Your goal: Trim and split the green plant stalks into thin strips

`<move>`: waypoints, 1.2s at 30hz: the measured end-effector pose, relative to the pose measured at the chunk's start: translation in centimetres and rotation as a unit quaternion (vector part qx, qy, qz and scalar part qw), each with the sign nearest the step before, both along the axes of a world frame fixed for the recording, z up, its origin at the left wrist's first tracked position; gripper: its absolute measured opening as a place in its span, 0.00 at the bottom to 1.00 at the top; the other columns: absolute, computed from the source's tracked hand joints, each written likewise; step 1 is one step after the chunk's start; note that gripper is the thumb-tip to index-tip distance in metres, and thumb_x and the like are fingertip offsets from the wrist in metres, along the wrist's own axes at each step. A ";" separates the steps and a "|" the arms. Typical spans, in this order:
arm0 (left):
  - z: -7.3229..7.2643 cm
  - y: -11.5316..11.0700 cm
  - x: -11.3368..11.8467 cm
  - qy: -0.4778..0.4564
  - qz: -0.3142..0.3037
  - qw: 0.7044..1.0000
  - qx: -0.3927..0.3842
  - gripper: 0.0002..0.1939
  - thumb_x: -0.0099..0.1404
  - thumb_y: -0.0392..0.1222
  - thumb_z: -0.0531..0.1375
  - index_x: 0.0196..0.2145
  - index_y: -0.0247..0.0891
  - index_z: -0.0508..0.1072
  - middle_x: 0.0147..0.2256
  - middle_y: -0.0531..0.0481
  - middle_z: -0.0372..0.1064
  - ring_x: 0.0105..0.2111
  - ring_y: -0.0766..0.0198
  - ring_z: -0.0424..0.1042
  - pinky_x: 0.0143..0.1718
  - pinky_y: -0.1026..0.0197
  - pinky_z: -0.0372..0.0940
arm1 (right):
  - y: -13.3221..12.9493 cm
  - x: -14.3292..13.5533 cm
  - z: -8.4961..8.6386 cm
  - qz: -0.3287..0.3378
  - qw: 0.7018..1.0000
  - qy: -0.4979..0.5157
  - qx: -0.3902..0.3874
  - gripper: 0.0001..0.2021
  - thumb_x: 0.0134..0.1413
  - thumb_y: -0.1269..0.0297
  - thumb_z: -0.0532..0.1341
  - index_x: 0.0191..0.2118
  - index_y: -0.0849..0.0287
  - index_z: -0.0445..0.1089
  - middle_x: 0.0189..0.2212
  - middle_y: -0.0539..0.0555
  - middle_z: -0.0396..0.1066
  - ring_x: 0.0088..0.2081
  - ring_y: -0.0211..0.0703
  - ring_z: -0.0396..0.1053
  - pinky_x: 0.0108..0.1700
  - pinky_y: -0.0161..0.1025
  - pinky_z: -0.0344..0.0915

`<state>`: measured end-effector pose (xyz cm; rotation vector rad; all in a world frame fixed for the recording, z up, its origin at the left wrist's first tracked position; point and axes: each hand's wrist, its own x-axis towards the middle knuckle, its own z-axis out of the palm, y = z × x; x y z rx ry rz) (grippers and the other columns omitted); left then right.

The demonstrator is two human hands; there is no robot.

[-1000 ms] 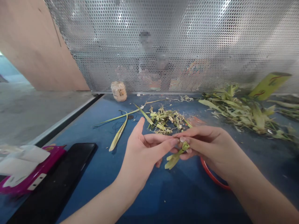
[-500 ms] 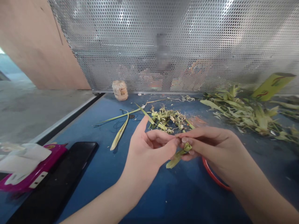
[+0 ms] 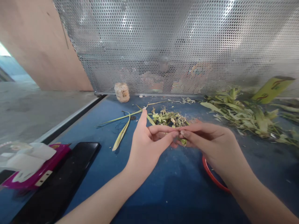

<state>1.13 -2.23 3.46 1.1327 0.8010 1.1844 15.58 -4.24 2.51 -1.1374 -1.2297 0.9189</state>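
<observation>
My left hand (image 3: pixel 147 144) has its thumb and forefinger closed in a pinch, the tips meeting those of my right hand (image 3: pixel 205 140); whatever lies between them is hidden. A short green plant stalk (image 3: pixel 184 142) shows just under my right fingertips, held in that hand. Behind the fingers lies a heap of cut green stalks and withered bits (image 3: pixel 169 117) on the blue table (image 3: pixel 149 193). Partly covered by my right forearm is a red-rimmed bowl (image 3: pixel 213 177).
Left are a black phone-like slab (image 3: pixel 58 177) and a magenta holder with white tissue (image 3: pixel 52 165). A jar (image 3: pixel 122 92) stands by the perforated metal panel (image 3: pixel 130 46). Long leaves (image 3: pixel 121 133) lie mid-left; leafy stalks (image 3: pixel 247 115) and a yellow-green box (image 3: pixel 273 90) are at right.
The stalk has turned or dropped behind my fingers: its long end, which pointed down-left, is out of sight. Both hands stay together in nearly the same place.
</observation>
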 end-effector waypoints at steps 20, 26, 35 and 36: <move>-2.9 1.1 -0.2 -0.024 0.018 0.998 -0.060 0.54 0.47 0.29 0.64 0.62 0.35 0.34 0.21 0.56 0.70 0.16 0.72 0.64 0.13 0.72 0.54 | 0.8 -0.8 -2.4 -0.036 0.997 -0.067 0.004 0.03 0.40 0.66 0.66 0.27 0.53 0.76 0.28 0.49 0.76 0.26 0.38 0.73 0.30 0.34 0.74; -3.8 1.1 -0.7 0.035 0.041 0.997 0.052 0.49 0.50 0.33 0.64 0.62 0.41 0.38 0.27 0.54 0.72 0.23 0.69 0.68 0.22 0.68 0.63 | 1.5 -0.2 -3.3 -0.009 0.998 0.007 -0.057 0.04 0.38 0.63 0.67 0.26 0.54 0.76 0.26 0.50 0.75 0.24 0.36 0.72 0.29 0.32 0.73; -4.4 0.8 -1.2 0.302 0.109 0.844 0.430 0.12 0.57 0.33 0.58 0.38 0.48 0.72 0.60 0.57 0.48 0.21 0.75 0.67 0.17 0.66 0.56 | 1.6 0.5 -2.8 0.038 0.988 0.097 -0.117 0.05 0.35 0.66 0.69 0.25 0.56 0.75 0.23 0.49 0.74 0.25 0.36 0.72 0.29 0.33 0.73; -4.5 0.8 -1.2 0.309 0.106 0.832 0.448 0.12 0.57 0.32 0.58 0.37 0.47 0.72 0.60 0.59 0.49 0.22 0.74 0.69 0.17 0.66 0.56 | 1.6 0.6 -2.7 0.047 0.986 0.100 -0.122 0.06 0.35 0.66 0.69 0.25 0.56 0.75 0.23 0.49 0.74 0.25 0.37 0.72 0.30 0.34 0.73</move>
